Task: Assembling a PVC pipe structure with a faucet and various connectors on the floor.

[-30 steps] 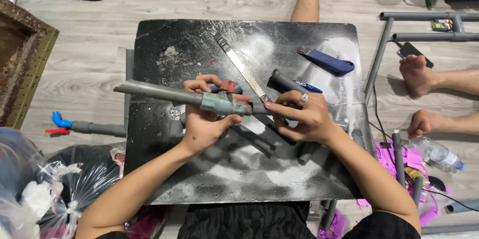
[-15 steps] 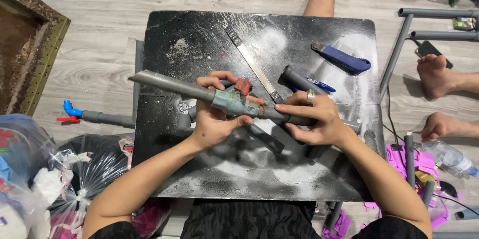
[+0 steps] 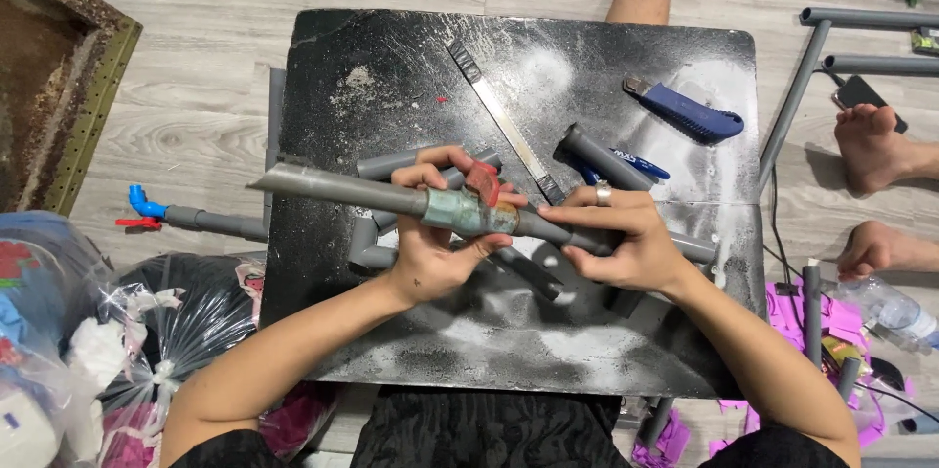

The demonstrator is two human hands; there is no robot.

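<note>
A grey pipe runs into a greenish metal valve with a red handle. My left hand grips the valve from below, thumb near the red handle. My right hand, with a ring on one finger, clasps the grey pipe on the valve's right side. I hold the whole assembly a little above a dusty black board. Several short grey pipe pieces lie on the board beneath my hands.
A hacksaw blade, a blue utility knife and a short pipe with a blue pen lie on the board. Left on the floor are a pipe with a blue fitting and plastic bags. Another person's feet rest at right.
The view has shifted slightly. My hands keep their hold on the valve and pipe, with the assembly staying in about the same place over the board.
</note>
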